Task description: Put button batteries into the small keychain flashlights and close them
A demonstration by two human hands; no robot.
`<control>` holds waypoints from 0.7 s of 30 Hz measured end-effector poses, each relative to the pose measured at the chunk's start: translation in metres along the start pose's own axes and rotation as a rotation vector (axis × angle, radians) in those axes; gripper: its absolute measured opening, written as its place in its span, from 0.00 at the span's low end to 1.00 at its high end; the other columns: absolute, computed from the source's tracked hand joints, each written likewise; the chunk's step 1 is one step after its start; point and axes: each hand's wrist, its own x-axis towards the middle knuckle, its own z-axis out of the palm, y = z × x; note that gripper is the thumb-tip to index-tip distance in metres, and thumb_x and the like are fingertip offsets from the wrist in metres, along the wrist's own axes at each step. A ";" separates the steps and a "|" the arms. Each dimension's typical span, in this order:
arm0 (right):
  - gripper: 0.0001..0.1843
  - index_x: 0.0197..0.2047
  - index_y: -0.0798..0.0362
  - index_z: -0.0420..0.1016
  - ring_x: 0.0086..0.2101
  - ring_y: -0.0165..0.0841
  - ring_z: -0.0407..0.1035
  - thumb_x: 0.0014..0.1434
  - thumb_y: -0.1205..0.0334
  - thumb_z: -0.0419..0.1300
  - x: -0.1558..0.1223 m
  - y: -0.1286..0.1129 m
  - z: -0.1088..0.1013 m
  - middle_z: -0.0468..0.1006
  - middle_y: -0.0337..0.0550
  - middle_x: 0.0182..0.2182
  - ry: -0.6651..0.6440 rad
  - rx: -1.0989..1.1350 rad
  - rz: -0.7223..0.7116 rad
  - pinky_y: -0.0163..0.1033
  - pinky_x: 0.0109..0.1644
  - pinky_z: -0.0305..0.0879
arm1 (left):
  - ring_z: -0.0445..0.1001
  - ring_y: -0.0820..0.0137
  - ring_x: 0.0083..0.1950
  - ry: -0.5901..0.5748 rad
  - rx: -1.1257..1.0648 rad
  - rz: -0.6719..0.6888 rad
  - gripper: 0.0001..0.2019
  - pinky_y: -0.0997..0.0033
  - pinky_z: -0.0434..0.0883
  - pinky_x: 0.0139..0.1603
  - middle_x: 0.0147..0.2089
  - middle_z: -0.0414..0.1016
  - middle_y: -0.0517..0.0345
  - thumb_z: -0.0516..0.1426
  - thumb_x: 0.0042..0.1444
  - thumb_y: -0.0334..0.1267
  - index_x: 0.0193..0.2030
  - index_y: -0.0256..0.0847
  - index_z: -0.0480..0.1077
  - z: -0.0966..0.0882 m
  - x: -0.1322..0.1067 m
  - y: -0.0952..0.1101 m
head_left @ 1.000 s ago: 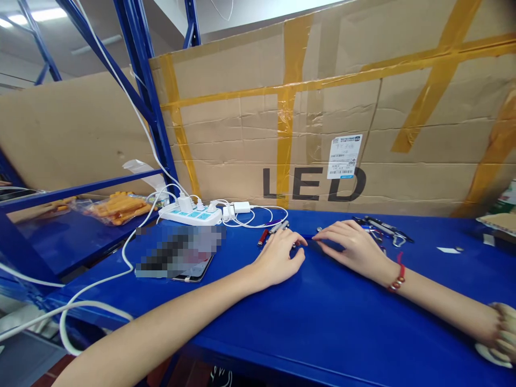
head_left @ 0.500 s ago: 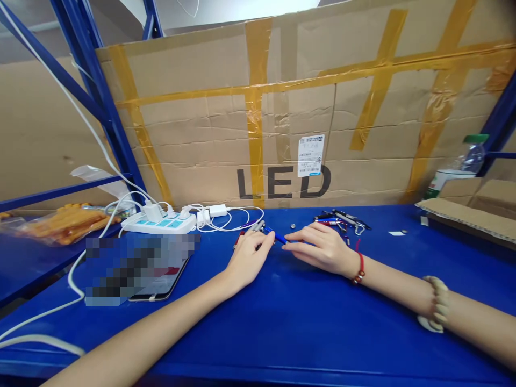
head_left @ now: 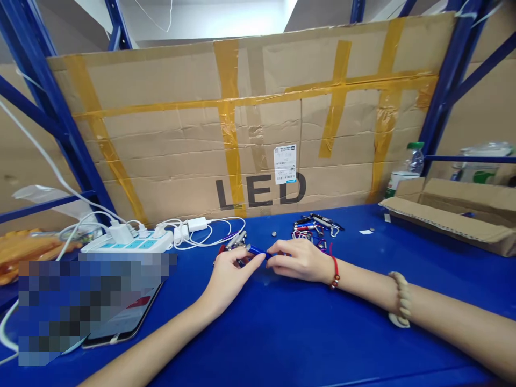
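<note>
Between my two hands is a small blue metal tube [head_left: 257,250], shaped like a keychain flashlight. My left hand [head_left: 226,279] pinches one end between thumb and fingers. The fingertips of my right hand [head_left: 300,259] close on its other end. Just behind my left hand lies a small heap of silver and red tubes [head_left: 237,241], partly covered by it. Beyond my right hand is a larger pile of similar coloured tubes [head_left: 312,226] with metal clips. A small round silver disc [head_left: 274,234] rests between the two piles.
A white power strip [head_left: 129,243] with plugs and cables stands at the left, behind a phone [head_left: 124,317]. An open cardboard box [head_left: 447,215] and a bottle [head_left: 407,166] are at the right. A large cardboard sheet [head_left: 181,145] closes off the back of the blue table [head_left: 306,333].
The view has swung to the right, so everything sits further left and more of the cardboard box shows. Both hands still hold the blue tube.
</note>
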 end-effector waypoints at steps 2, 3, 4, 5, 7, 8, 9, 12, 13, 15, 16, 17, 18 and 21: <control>0.09 0.34 0.52 0.71 0.24 0.24 0.63 0.60 0.65 0.50 0.000 0.000 0.001 0.72 0.40 0.32 -0.022 0.003 0.002 0.30 0.25 0.57 | 0.67 0.71 0.32 0.002 0.005 -0.013 0.15 0.74 0.62 0.33 0.30 0.75 0.58 0.54 0.51 0.48 0.29 0.38 0.75 0.000 0.000 0.001; 0.09 0.34 0.52 0.70 0.24 0.24 0.63 0.60 0.65 0.50 0.001 -0.001 0.001 0.72 0.40 0.32 -0.032 0.003 0.005 0.30 0.25 0.57 | 0.66 0.71 0.31 0.011 0.009 -0.019 0.16 0.74 0.61 0.32 0.29 0.74 0.58 0.54 0.51 0.48 0.28 0.37 0.74 0.000 0.001 0.001; 0.08 0.35 0.52 0.70 0.24 0.24 0.63 0.60 0.66 0.49 0.001 -0.001 0.002 0.72 0.40 0.33 -0.038 0.004 0.011 0.29 0.25 0.57 | 0.65 0.72 0.30 0.023 0.013 -0.025 0.16 0.75 0.60 0.30 0.28 0.73 0.58 0.54 0.51 0.48 0.27 0.37 0.73 0.000 0.001 0.001; 0.08 0.36 0.52 0.70 0.25 0.23 0.64 0.59 0.66 0.49 0.001 -0.002 0.002 0.72 0.40 0.34 -0.043 0.005 0.017 0.29 0.25 0.57 | 0.64 0.73 0.28 0.040 0.016 -0.034 0.17 0.75 0.59 0.29 0.26 0.71 0.58 0.54 0.51 0.49 0.26 0.36 0.72 0.000 0.002 0.001; 0.08 0.38 0.52 0.69 0.26 0.23 0.64 0.59 0.65 0.49 0.001 -0.002 0.003 0.71 0.40 0.37 -0.056 0.008 0.033 0.29 0.26 0.58 | 0.61 0.74 0.26 0.069 0.009 -0.051 0.18 0.75 0.58 0.27 0.23 0.67 0.58 0.53 0.51 0.50 0.24 0.35 0.70 0.000 0.003 -0.001; 0.09 0.39 0.52 0.68 0.27 0.23 0.65 0.59 0.65 0.49 0.001 -0.002 0.002 0.71 0.41 0.38 -0.070 0.008 0.041 0.30 0.27 0.58 | 0.61 0.75 0.25 0.076 -0.001 -0.057 0.18 0.75 0.58 0.26 0.23 0.66 0.59 0.53 0.50 0.50 0.24 0.35 0.70 0.001 0.003 -0.002; 0.09 0.40 0.52 0.68 0.27 0.23 0.65 0.59 0.65 0.48 0.001 -0.002 0.002 0.71 0.41 0.39 -0.090 0.006 0.050 0.30 0.27 0.59 | 0.61 0.75 0.25 0.080 -0.014 -0.059 0.18 0.76 0.58 0.26 0.23 0.66 0.59 0.53 0.50 0.50 0.25 0.35 0.69 0.001 0.004 -0.003; 0.12 0.43 0.52 0.67 0.28 0.24 0.66 0.60 0.67 0.46 -0.001 0.000 0.001 0.70 0.41 0.40 -0.167 -0.009 0.058 0.31 0.28 0.59 | 0.62 0.75 0.24 0.095 -0.071 -0.063 0.18 0.77 0.57 0.23 0.24 0.66 0.59 0.53 0.50 0.51 0.27 0.36 0.68 0.000 0.005 -0.003; 0.12 0.43 0.52 0.67 0.29 0.25 0.66 0.59 0.68 0.45 -0.002 0.001 0.001 0.70 0.42 0.41 -0.189 -0.013 0.057 0.31 0.28 0.59 | 0.61 0.76 0.23 0.107 -0.096 -0.075 0.18 0.78 0.57 0.21 0.24 0.66 0.60 0.52 0.51 0.51 0.28 0.36 0.67 -0.001 0.005 -0.002; 0.13 0.43 0.53 0.67 0.30 0.26 0.66 0.59 0.69 0.45 -0.004 0.004 0.002 0.70 0.42 0.41 -0.220 -0.019 0.062 0.32 0.30 0.60 | 0.58 0.78 0.20 0.135 -0.145 -0.108 0.17 0.79 0.55 0.18 0.22 0.64 0.62 0.51 0.52 0.52 0.29 0.37 0.65 -0.003 0.005 -0.001; 0.12 0.42 0.53 0.67 0.30 0.26 0.66 0.59 0.69 0.45 -0.004 0.004 0.003 0.70 0.42 0.41 -0.235 -0.020 0.080 0.32 0.30 0.60 | 0.57 0.79 0.18 0.151 -0.162 -0.122 0.17 0.80 0.54 0.17 0.21 0.63 0.64 0.50 0.52 0.51 0.29 0.38 0.63 -0.005 0.006 0.000; 0.12 0.41 0.53 0.68 0.30 0.27 0.66 0.59 0.68 0.46 -0.005 0.005 0.004 0.70 0.42 0.40 -0.252 -0.019 0.115 0.32 0.31 0.60 | 0.56 0.79 0.17 0.164 -0.171 -0.133 0.16 0.80 0.53 0.16 0.21 0.62 0.65 0.49 0.52 0.51 0.28 0.38 0.61 -0.006 0.006 0.000; 0.11 0.40 0.53 0.68 0.30 0.27 0.66 0.59 0.68 0.46 -0.005 0.006 0.004 0.70 0.42 0.39 -0.269 -0.015 0.167 0.32 0.31 0.60 | 0.55 0.80 0.16 0.175 -0.173 -0.140 0.15 0.81 0.53 0.16 0.20 0.61 0.66 0.49 0.53 0.50 0.27 0.39 0.59 -0.007 0.006 0.000; 0.09 0.38 0.53 0.70 0.33 0.28 0.66 0.59 0.64 0.49 -0.005 0.007 0.005 0.70 0.42 0.38 -0.312 0.019 0.383 0.32 0.32 0.61 | 0.56 0.81 0.16 0.188 -0.172 -0.160 0.15 0.82 0.54 0.17 0.20 0.61 0.66 0.46 0.55 0.48 0.27 0.38 0.58 -0.008 0.006 -0.002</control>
